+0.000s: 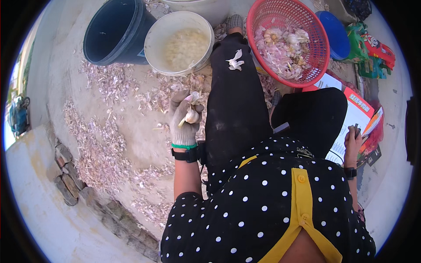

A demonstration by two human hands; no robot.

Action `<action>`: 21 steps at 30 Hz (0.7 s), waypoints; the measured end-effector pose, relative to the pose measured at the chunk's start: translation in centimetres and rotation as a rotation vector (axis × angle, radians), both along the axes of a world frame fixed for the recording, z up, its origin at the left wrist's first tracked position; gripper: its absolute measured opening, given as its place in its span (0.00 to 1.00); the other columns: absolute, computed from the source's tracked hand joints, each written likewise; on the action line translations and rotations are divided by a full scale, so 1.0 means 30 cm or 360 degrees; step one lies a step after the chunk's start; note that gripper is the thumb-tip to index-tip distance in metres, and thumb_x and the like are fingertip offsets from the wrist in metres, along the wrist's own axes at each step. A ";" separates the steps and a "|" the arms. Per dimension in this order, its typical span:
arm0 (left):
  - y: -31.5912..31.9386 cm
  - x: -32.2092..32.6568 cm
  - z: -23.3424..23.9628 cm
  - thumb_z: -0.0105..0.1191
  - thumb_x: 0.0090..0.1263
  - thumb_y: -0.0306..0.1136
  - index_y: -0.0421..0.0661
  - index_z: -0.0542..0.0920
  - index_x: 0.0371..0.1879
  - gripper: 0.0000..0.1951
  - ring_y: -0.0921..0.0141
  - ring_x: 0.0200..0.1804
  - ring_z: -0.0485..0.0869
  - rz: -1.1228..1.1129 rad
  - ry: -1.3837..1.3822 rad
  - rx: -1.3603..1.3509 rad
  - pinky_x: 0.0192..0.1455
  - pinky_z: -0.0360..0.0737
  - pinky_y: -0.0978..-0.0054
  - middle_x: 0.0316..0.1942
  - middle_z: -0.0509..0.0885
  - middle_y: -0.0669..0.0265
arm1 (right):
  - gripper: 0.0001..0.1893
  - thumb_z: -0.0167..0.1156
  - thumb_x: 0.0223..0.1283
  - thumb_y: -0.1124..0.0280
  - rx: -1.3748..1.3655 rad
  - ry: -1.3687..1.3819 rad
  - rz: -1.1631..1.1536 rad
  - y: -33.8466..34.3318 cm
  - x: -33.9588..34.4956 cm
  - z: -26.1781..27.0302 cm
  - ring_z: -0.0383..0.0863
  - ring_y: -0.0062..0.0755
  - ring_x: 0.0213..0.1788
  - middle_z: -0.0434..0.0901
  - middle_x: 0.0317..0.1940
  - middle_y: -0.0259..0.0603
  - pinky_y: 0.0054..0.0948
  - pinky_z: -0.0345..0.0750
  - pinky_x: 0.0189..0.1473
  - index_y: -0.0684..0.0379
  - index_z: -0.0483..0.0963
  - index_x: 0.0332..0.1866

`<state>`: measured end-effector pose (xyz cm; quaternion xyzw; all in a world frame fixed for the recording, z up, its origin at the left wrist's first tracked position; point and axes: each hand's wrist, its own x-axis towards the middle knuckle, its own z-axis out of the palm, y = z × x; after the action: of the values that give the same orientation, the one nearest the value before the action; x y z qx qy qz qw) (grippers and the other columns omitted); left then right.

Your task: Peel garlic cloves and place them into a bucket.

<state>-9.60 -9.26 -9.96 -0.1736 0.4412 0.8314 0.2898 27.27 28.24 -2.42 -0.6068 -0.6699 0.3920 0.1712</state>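
My left hand [185, 118], in a knitted work glove with a green cuff, holds a partly peeled garlic bulb [191, 116] with loose skin at its top. My bare right hand [353, 143] is closed around a small dark object [357, 131], perhaps a knife handle, at the right beside my knee. A red plastic basket [324, 56] ahead holds garlic bulbs and pinkish skins [283, 49]. Left of it, a white bucket [153, 49] contains pale cloves in cloudy liquid [187, 49]. A piece of garlic skin [235, 60] lies on my trouser leg.
A dark bucket [110, 29] leans at the upper left, another white bucket [204, 8] behind. A blue container [334, 34], green and red packaging [378, 49] and a printed cardboard sheet [350, 118] lie right. Garlic skins [98, 154] litter the ground; a stone edge [69, 184] runs lower left.
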 end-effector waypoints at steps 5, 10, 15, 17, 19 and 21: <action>0.049 0.106 0.257 0.56 0.64 0.24 0.39 0.75 0.45 0.11 0.67 0.34 0.84 -0.0176 0.0428 -0.0086 0.32 0.84 0.76 0.37 0.80 0.59 | 0.08 0.59 0.67 0.65 -0.0256 0.0664 0.0901 -0.196 -0.546 0.107 0.62 0.07 0.20 0.68 0.19 0.22 0.13 0.57 0.23 0.60 0.75 0.38; 0.086 0.192 0.380 0.56 0.65 0.26 0.36 0.75 0.46 0.13 0.68 0.34 0.84 -0.0382 0.0549 0.0064 0.33 0.84 0.76 0.38 0.81 0.57 | 0.12 0.65 0.59 0.70 -0.0146 0.0940 0.1911 -0.475 -0.778 0.160 0.72 0.15 0.27 0.75 0.25 0.32 0.20 0.70 0.30 0.63 0.76 0.45; 0.125 0.243 0.390 0.56 0.66 0.28 0.35 0.75 0.47 0.14 0.69 0.34 0.85 -0.0616 0.0320 -0.0020 0.32 0.83 0.77 0.37 0.83 0.58 | 0.11 0.65 0.57 0.71 0.0028 0.0970 0.2076 -0.520 -0.774 0.127 0.76 0.31 0.27 0.80 0.28 0.42 0.27 0.73 0.32 0.64 0.75 0.41; 0.144 0.262 0.392 0.56 0.66 0.28 0.35 0.75 0.48 0.14 0.69 0.34 0.85 -0.0608 0.0346 0.0024 0.33 0.83 0.77 0.38 0.82 0.58 | 0.10 0.65 0.57 0.71 0.0087 0.0951 0.2080 -0.503 -0.758 0.115 0.76 0.34 0.26 0.80 0.27 0.43 0.28 0.73 0.32 0.64 0.75 0.40; 0.164 0.277 0.393 0.56 0.66 0.28 0.36 0.75 0.49 0.15 0.69 0.34 0.85 -0.0595 0.0377 0.0070 0.33 0.83 0.77 0.38 0.82 0.58 | 0.09 0.64 0.60 0.68 -0.0004 0.0855 0.2036 -0.483 -0.750 0.112 0.74 0.26 0.23 0.78 0.23 0.37 0.24 0.72 0.28 0.63 0.75 0.37; 0.177 0.293 0.384 0.56 0.66 0.28 0.36 0.74 0.51 0.16 0.68 0.35 0.85 -0.0555 0.0413 0.0084 0.33 0.83 0.77 0.41 0.82 0.58 | 0.09 0.63 0.61 0.67 -0.0376 0.0923 0.1905 -0.492 -0.729 0.125 0.73 0.21 0.22 0.76 0.21 0.33 0.22 0.70 0.26 0.62 0.75 0.37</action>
<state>-0.83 -3.95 1.55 0.0216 0.4762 0.7954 0.3743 5.41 13.50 1.32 -0.0161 -0.7702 0.6369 0.0300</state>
